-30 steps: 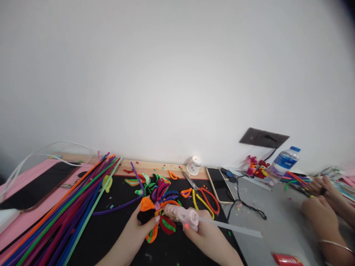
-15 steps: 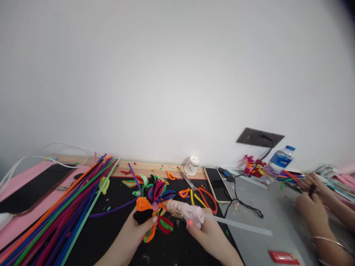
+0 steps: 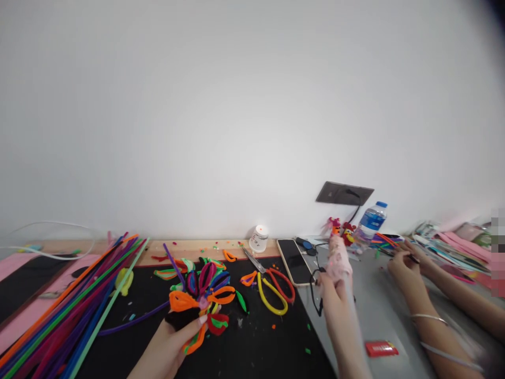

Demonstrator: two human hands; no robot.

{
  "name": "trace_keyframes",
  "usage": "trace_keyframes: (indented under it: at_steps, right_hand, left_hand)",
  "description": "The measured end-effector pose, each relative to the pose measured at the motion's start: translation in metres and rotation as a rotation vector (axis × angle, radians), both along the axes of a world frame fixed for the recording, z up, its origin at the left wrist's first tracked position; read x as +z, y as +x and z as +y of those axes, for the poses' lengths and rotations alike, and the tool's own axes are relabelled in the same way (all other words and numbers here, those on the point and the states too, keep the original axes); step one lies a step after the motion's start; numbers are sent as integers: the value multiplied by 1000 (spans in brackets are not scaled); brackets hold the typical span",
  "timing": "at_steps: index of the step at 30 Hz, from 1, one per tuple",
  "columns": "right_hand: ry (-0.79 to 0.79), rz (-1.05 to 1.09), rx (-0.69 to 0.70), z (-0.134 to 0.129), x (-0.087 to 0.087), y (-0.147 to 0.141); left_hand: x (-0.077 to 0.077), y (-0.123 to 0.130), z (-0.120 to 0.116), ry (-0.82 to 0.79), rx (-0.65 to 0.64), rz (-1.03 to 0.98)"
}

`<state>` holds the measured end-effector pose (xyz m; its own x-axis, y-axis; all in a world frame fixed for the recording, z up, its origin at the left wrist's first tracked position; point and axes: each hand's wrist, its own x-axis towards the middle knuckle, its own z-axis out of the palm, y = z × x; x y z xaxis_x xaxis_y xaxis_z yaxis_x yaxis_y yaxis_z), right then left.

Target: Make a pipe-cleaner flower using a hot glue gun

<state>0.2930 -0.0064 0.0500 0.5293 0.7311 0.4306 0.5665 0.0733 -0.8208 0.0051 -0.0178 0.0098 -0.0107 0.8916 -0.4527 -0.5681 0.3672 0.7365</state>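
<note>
My left hand (image 3: 177,337) pinches a flower (image 3: 203,301) of looped pipe cleaners, its petals orange, green, blue, magenta and red around a pinkish centre. Over on the grey tabletop at the right, my right hand (image 3: 335,295) grips a pale pink glue gun (image 3: 339,258), nozzle pointing away toward the wall. A clear glue stick trails back from it along my forearm, and a black cord hangs by my fingers. Scissors (image 3: 272,292) with one yellow and one red handle lie between my hands. Close by is a small orange and purple loop (image 3: 248,278).
A bundle of pipe cleaners (image 3: 87,300) fills the left side. At the back stand a white cup (image 3: 259,239), a phone (image 3: 296,262), small figures (image 3: 347,233) and a tilted water bottle (image 3: 371,221). A red packet (image 3: 381,348) lies front right, near another person's hands (image 3: 406,260).
My right hand has carried the glue gun away from the flower to the right and turned its nozzle toward the wall. My left hand still holds the flower. The scissors' handles are now uncovered.
</note>
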Motion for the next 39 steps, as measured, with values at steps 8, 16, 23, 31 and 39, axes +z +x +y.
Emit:
trace_keyframes:
  at_steps: [8, 16, 23, 31, 39]
  right_hand:
    - [-600, -546, -381, 6, 4, 74]
    - [-887, -622, -451, 20, -6, 75]
    - [-933, -619, -420, 21, -4, 72]
    - [-242, -645, -265, 14, 36, 13]
    - [-187, -748, 464, 26, 37, -87]
  left_hand:
    - [4, 0, -3, -19, 23, 37]
    - [9, -2, -3, 15, 37, 5]
    - [8, -12, 3, 90, 183, 53]
    - [10, -18, 7, 158, 273, 80]
    - [4, -26, 14, 164, 297, 100]
